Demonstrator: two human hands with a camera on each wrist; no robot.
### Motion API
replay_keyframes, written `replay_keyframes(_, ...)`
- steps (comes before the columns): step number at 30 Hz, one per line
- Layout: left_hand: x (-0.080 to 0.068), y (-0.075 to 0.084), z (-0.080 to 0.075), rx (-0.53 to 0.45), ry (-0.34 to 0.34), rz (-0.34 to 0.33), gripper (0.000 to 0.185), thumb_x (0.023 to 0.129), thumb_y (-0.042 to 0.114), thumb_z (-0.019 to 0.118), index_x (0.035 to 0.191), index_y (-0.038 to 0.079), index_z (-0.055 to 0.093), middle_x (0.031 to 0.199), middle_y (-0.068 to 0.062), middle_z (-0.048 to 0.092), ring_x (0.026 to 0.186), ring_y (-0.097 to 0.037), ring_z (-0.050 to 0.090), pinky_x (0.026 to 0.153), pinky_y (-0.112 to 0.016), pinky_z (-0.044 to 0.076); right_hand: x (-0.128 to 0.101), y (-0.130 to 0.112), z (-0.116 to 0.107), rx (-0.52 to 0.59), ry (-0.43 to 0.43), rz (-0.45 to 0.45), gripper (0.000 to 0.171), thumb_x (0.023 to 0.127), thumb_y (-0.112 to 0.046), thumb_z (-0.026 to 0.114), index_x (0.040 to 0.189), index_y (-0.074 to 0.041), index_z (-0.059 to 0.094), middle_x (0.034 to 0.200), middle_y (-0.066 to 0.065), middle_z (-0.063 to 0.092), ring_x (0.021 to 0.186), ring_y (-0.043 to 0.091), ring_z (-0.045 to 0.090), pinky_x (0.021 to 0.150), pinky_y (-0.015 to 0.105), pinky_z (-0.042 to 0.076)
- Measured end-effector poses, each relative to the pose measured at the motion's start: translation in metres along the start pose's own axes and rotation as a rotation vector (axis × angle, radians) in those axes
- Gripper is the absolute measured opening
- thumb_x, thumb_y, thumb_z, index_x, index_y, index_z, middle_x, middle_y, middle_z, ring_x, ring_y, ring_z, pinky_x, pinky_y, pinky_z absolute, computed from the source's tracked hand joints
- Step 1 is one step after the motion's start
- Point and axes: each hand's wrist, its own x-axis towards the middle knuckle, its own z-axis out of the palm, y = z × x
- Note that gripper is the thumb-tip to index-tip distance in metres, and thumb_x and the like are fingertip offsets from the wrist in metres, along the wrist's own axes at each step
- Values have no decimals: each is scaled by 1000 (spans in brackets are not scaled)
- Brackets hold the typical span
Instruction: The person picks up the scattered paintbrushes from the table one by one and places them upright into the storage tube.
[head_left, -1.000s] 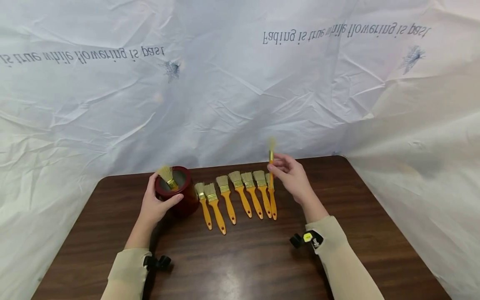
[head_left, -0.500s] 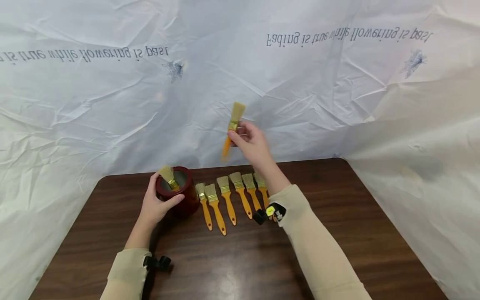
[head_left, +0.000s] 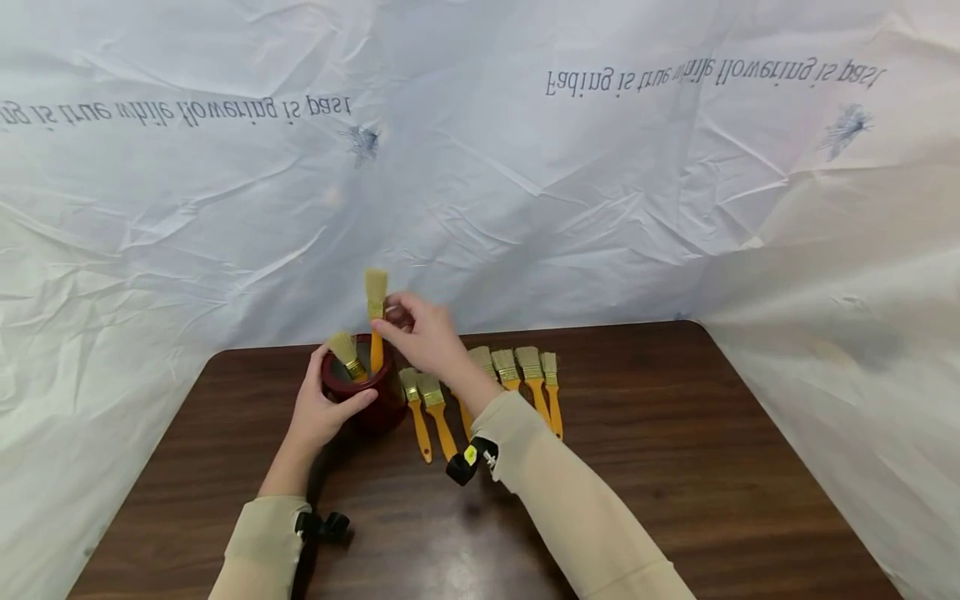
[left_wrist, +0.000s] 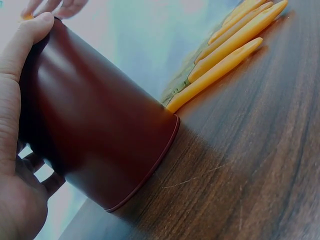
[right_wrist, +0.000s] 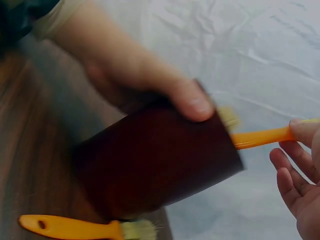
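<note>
One dark red cup [head_left: 358,385], gripped by the left hand [head_left: 321,412], holds one paintbrush [head_left: 347,354]; the right hand [head_left: 422,335] pinches a second paintbrush [head_left: 375,315]; the row of paintbrushes [head_left: 480,392] is partly hidden by the right arm.

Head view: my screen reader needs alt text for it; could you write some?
A person's right hand lowers an orange-handled brush, bristles up, into a dark red cup that the left hand grips on a dark wooden table. One brush already stands inside; more lie in a row beside it.

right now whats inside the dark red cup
One brush leans inside the dark red cup, bristles up. The right hand lowers a second brush handle-first into it. The cup's wall hides the bottom.
</note>
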Motion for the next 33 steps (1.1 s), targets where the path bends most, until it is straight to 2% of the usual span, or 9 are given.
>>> replay_keyframes(4, 1, 2, 2, 4, -6, -1, 98, 91, 8, 89, 170, 26, 33, 154, -5, 53, 129, -10, 54, 101, -15, 44, -6, 8, 10, -96, -55, -10, 31, 110, -32, 69, 131, -10, 72, 113, 3, 78, 95, 12, 71, 79, 25, 57)
replay_keyframes(11, 2, 1, 3, 11, -14, 11, 98, 91, 8, 88, 170, 25, 33, 154, -6, 53, 129, -11, 54, 99, -15, 46, -11, 13, 15, -270, -158, -19, 36, 114, -34, 63, 142, -14, 73, 133, 7, 66, 117, 21, 63, 97, 35, 54)
replay_keyframes(16, 2, 2, 3, 15, -16, -9, 98, 92, 11, 87, 171, 26, 31, 154, -7, 53, 129, -11, 54, 101, -18, 45, -15, 17, 10, -243, -144, 36, 39, 113, -34, 65, 147, -17, 69, 136, 7, 62, 119, 20, 64, 98, 34, 55)
replay_keyframes(23, 1, 3, 1, 18, -16, -22, 98, 93, 11, 86, 171, 29, 31, 153, -5, 54, 129, -11, 54, 101, -19, 45, -22, 25, -7, -176, -123, 33, 35, 111, -31, 68, 142, -15, 71, 139, 8, 64, 115, 19, 67, 96, 35, 56)
replay_keyframes(28, 0, 3, 2, 10, -13, -27, 98, 93, 10, 87, 171, 27, 31, 153, -7, 54, 129, -10, 54, 100, -17, 45, -33, 32, -30, -156, -89, 28, 37, 110, -32, 70, 142, -15, 71, 137, 8, 66, 116, 20, 68, 98, 38, 57)
replay_keyframes(33, -1, 4, 1, 15, -10, -49, 98, 93, 11, 87, 171, 29, 31, 153, -6, 53, 129, -11, 54, 99, -17, 45, -51, 44, -61, -138, -10, 42, 37, 109, -30, 72, 140, -12, 72, 132, 9, 67, 116, 23, 67, 96, 41, 57)
